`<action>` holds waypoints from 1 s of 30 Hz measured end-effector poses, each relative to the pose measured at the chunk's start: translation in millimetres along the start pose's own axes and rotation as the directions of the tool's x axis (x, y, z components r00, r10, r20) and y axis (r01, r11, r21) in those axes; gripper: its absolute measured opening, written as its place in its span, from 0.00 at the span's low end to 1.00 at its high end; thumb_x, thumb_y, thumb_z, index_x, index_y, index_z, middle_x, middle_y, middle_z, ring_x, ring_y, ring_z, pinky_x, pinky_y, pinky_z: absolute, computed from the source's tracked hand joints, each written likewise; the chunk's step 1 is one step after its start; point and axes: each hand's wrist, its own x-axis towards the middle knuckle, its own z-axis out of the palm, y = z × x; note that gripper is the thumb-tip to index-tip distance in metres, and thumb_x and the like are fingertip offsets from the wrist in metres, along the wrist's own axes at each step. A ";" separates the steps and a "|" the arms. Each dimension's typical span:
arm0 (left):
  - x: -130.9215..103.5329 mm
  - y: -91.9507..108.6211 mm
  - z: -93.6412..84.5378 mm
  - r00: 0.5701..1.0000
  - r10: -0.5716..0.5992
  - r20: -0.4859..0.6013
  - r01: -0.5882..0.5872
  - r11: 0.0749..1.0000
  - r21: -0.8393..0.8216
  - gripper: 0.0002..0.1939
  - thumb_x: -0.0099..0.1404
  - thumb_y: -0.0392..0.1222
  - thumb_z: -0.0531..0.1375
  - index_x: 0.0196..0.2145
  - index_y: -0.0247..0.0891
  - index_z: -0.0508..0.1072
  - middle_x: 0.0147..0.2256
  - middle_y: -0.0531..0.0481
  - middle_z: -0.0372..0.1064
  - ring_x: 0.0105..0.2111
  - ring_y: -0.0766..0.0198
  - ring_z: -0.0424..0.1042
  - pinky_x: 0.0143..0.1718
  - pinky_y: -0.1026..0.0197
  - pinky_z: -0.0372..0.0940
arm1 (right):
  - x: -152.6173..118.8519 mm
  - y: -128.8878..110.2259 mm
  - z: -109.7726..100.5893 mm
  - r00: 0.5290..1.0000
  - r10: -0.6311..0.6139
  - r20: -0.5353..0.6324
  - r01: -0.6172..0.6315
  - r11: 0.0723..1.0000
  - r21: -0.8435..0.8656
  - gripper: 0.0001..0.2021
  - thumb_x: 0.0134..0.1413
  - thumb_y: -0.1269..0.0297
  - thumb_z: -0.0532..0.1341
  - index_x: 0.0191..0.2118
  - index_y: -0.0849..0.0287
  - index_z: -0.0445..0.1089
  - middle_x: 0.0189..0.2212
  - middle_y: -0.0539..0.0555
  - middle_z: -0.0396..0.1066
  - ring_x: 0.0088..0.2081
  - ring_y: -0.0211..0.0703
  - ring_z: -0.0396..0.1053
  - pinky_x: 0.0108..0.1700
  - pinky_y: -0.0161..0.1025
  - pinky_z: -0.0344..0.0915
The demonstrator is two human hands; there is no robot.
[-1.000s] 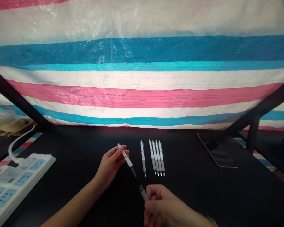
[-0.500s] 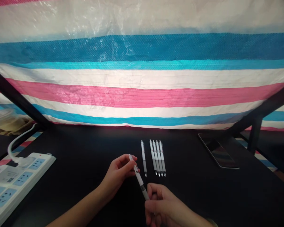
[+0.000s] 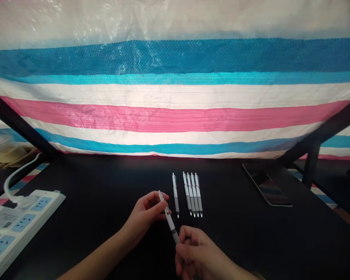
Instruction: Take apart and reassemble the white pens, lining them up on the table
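Observation:
A white retractable pen (image 3: 169, 221) with a grey grip slants between my two hands, above the black table (image 3: 105, 179). My left hand (image 3: 148, 210) pinches it near its upper, clip end. Around the grey grip at the lower end, the fingers of my right hand (image 3: 196, 249) are closed, and they hide the tip. Just beyond my hands a single matching pen (image 3: 175, 194) lies on the table, tip toward me. To its right several more such pens (image 3: 192, 194) lie side by side in a tight row.
At the left lies a white power strip (image 3: 26, 225) with a plugged-in cable (image 3: 10, 179). A dark phone (image 3: 266, 184) rests at the right. Behind, a striped plastic sheet (image 3: 175, 120) hangs between black frame bars (image 3: 312, 144). A plastic cup (image 3: 0, 146) stands at far left.
My right hand has slid slightly up the pen's grip, covering more of it. The whole view has shifted a little, and the pens on the table lie as before.

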 end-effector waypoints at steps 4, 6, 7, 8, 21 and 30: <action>1.0 -0.9 -0.3 0.999 -0.031 0.014 0.031 0.999 -0.032 0.12 0.59 0.43 0.68 0.40 0.36 0.77 0.32 0.48 0.72 0.34 0.62 0.73 0.36 0.62 0.69 | 2.6 2.2 -1.4 1.000 0.004 0.016 -0.005 0.999 0.034 0.19 0.49 0.50 0.65 0.32 0.58 0.57 0.20 0.51 0.73 0.15 0.32 0.66 0.17 0.27 0.56; 1.4 -1.1 -1.1 0.999 -0.046 0.027 0.047 0.998 -0.052 0.14 0.59 0.43 0.68 0.41 0.35 0.77 0.33 0.47 0.73 0.35 0.61 0.74 0.37 0.61 0.69 | 3.7 2.4 -2.0 0.999 0.009 0.036 -0.011 0.999 0.038 0.21 0.49 0.46 0.64 0.32 0.60 0.61 0.20 0.52 0.73 0.16 0.32 0.67 0.18 0.27 0.57; 1.4 -1.1 -1.4 0.998 -0.051 0.031 0.052 0.997 -0.059 0.14 0.58 0.43 0.68 0.42 0.35 0.77 0.33 0.47 0.73 0.35 0.60 0.74 0.38 0.61 0.69 | 3.9 2.2 -1.9 0.999 0.012 0.044 -0.014 0.999 0.037 0.22 0.50 0.45 0.63 0.33 0.61 0.62 0.21 0.53 0.73 0.16 0.32 0.67 0.18 0.27 0.57; 1.3 -1.0 -1.8 0.998 -0.051 0.030 0.053 0.997 -0.064 0.14 0.58 0.43 0.68 0.42 0.35 0.77 0.33 0.47 0.73 0.35 0.60 0.74 0.38 0.60 0.69 | 3.9 1.6 -1.5 0.999 0.015 0.048 -0.016 0.999 0.039 0.23 0.50 0.43 0.62 0.35 0.62 0.63 0.22 0.54 0.74 0.17 0.33 0.68 0.19 0.27 0.58; 0.3 -1.7 -2.8 0.999 -0.025 0.020 0.026 0.999 -0.037 0.13 0.59 0.44 0.68 0.40 0.36 0.79 0.33 0.48 0.72 0.34 0.62 0.72 0.39 0.60 0.68 | 2.5 0.6 -2.4 0.999 0.005 0.034 -0.005 1.000 0.019 0.19 0.49 0.51 0.65 0.35 0.59 0.58 0.25 0.54 0.76 0.23 0.37 0.72 0.22 0.29 0.61; 1.3 -1.7 -3.0 1.000 -0.012 0.002 0.012 0.998 -0.054 0.14 0.58 0.43 0.68 0.41 0.36 0.79 0.33 0.46 0.73 0.35 0.61 0.72 0.39 0.60 0.68 | 0.1 -4.1 0.1 0.999 0.018 0.026 -0.019 1.000 0.016 0.25 0.49 0.44 0.64 0.40 0.63 0.64 0.27 0.55 0.75 0.24 0.37 0.72 0.23 0.30 0.63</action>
